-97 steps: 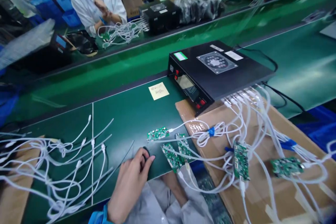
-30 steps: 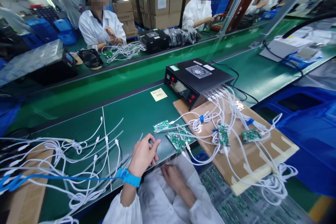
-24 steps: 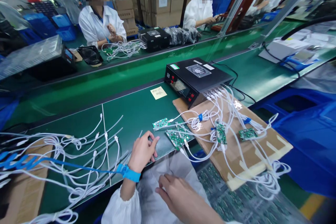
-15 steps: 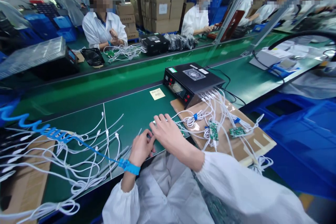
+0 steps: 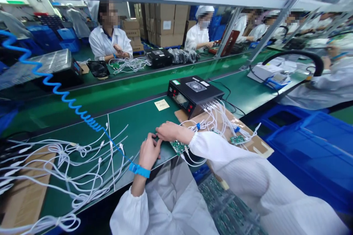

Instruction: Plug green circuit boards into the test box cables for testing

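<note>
At the front edge of the green bench, my left hand (image 5: 150, 151) and my right hand (image 5: 168, 131) meet fingertip to fingertip. Both have curled, pinching fingers; whatever lies between them is too small or hidden to name. A blue wrist strap (image 5: 139, 170) with a coiled blue cord (image 5: 55, 87) circles my left wrist. Just below my right wrist lies a green circuit board (image 5: 178, 147), with white cables beside it. White cables (image 5: 91, 180) spread over the bench left of my left hand. Behind my right hand stands a black test box (image 5: 194, 93), white cables plugged into its side.
A yellow note (image 5: 161, 104) lies by the black box. Cardboard (image 5: 261, 146) under the cables carries another circuit board (image 5: 237, 139). Blue bins (image 5: 309, 154) stand at the right; bagged boards (image 5: 228, 205) sit below the bench edge. Co-workers sit across the line.
My right hand has turned and lowered, its fingers now at my left fingertips. A circuit board shows near my right wrist. The view has tilted up, bringing the overhead shelf in.
</note>
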Action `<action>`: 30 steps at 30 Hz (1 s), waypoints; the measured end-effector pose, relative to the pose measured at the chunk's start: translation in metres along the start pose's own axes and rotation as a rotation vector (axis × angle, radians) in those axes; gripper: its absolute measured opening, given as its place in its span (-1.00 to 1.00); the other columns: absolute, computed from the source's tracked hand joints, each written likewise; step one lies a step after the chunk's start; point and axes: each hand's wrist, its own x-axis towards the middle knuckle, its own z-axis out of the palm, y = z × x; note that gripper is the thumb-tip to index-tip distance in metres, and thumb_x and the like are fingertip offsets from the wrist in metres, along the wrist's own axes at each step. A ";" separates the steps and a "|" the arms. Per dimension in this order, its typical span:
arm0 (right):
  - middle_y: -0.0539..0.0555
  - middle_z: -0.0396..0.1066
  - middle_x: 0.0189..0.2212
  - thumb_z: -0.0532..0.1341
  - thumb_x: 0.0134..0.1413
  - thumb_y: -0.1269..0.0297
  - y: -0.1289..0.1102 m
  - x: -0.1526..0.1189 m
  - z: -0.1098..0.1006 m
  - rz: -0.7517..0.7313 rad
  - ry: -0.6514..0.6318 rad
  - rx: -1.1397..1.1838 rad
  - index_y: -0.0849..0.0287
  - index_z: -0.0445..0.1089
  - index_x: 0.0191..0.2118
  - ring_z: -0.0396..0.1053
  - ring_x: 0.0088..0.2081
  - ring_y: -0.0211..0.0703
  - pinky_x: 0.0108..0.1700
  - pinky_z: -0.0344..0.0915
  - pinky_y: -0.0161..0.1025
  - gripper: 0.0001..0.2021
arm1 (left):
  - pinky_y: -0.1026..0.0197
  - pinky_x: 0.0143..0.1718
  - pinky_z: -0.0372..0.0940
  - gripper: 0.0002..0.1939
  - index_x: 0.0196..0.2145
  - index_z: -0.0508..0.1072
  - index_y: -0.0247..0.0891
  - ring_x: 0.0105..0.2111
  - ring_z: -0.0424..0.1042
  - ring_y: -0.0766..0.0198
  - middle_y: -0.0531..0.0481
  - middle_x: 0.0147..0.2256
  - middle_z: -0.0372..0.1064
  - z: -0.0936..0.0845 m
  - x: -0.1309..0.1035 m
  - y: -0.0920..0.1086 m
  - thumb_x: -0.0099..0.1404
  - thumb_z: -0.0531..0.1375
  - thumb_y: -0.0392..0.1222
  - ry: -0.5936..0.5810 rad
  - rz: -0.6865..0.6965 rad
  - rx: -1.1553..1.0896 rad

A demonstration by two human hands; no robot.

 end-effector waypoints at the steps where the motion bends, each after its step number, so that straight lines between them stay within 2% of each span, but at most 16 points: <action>1: 0.30 0.59 -0.07 0.08 0.45 0.27 0.005 0.002 0.000 0.007 0.017 0.050 0.31 0.51 0.03 0.57 -0.03 0.03 -0.07 0.31 -0.21 -0.69 | 0.22 -0.41 0.32 -0.79 -0.06 0.32 -0.24 -0.55 0.49 0.23 0.01 -0.41 0.50 0.003 0.006 0.001 0.42 0.15 -0.10 0.054 0.021 -0.044; 5: 0.31 0.59 -0.07 0.07 0.45 0.23 0.022 0.010 0.001 0.096 0.142 0.197 0.30 0.53 -0.04 0.56 -0.04 0.04 -0.13 0.29 -0.26 -0.67 | 0.14 -0.19 0.44 -0.76 -0.09 0.40 -0.30 -0.32 0.58 0.16 -0.18 -0.23 0.54 0.018 0.039 0.006 0.28 0.21 -0.38 0.262 0.089 -0.358; 7: 0.33 0.59 -0.07 0.02 0.47 0.23 0.028 0.014 0.001 0.143 0.199 0.207 0.30 0.51 -0.05 0.56 -0.03 0.04 -0.14 0.27 -0.26 -0.65 | 0.14 -0.13 0.47 -0.71 -0.07 0.39 -0.31 -0.22 0.60 0.16 -0.23 -0.16 0.55 0.024 0.054 0.009 0.25 0.19 -0.46 0.280 0.099 -0.469; 10: 0.33 0.59 -0.09 0.00 0.49 0.17 0.037 0.021 0.000 0.188 0.262 0.245 0.29 0.51 -0.07 0.55 -0.08 0.01 -0.18 0.24 -0.28 -0.62 | 0.17 -0.12 0.50 -0.69 -0.08 0.38 -0.31 -0.19 0.60 0.20 -0.24 -0.12 0.54 0.030 0.073 0.012 0.23 0.15 -0.51 0.302 0.097 -0.581; 14: 0.27 0.61 -0.15 0.06 0.46 0.20 0.048 0.029 -0.001 0.169 0.286 0.308 0.27 0.51 -0.11 0.53 -0.17 -0.08 -0.23 0.21 -0.31 -0.68 | 0.21 -0.10 0.49 -0.67 -0.13 0.36 -0.27 -0.13 0.59 0.21 -0.21 -0.07 0.50 0.039 0.089 0.011 0.17 0.23 -0.51 0.367 0.092 -0.691; 19: 0.29 0.60 -0.18 0.09 0.44 0.27 0.059 0.037 -0.003 0.121 0.264 0.355 0.33 0.51 -0.19 0.48 -0.23 -0.13 -0.24 0.18 -0.31 -0.71 | 0.12 -0.14 0.54 -0.54 0.00 0.36 -0.27 -0.22 0.62 0.17 -0.20 -0.07 0.54 0.056 0.100 0.010 0.14 0.24 -0.50 0.326 0.107 -0.842; 22: 0.24 0.60 -0.20 0.09 0.44 0.31 0.063 0.041 -0.003 0.072 0.229 0.399 0.32 0.49 -0.21 0.44 -0.29 -0.21 -0.26 0.17 -0.34 -0.73 | 0.08 -0.12 0.55 -0.55 0.04 0.39 -0.28 -0.14 0.62 0.10 -0.22 -0.04 0.55 0.063 0.101 0.008 0.19 0.21 -0.47 0.323 0.131 -0.901; 24: 0.19 0.58 -0.29 0.08 0.44 0.32 0.066 0.044 -0.001 0.036 0.196 0.439 0.31 0.47 -0.25 0.38 -0.37 -0.25 -0.31 0.16 -0.36 -0.72 | 0.08 -0.09 0.55 -0.56 0.03 0.43 -0.27 -0.09 0.62 0.06 -0.22 -0.05 0.56 0.065 0.100 0.006 0.19 0.24 -0.45 0.338 0.136 -0.902; 30: 0.01 0.44 -0.51 0.08 0.39 0.40 0.075 0.049 0.003 -0.061 0.126 0.595 0.26 0.39 -0.37 0.26 -0.47 -0.30 -0.35 0.15 -0.36 -0.73 | 0.05 -0.15 0.56 -0.61 0.05 0.45 -0.28 -0.29 0.64 0.11 -0.22 -0.09 0.58 0.067 0.099 0.002 0.25 0.25 -0.40 0.367 0.120 -0.824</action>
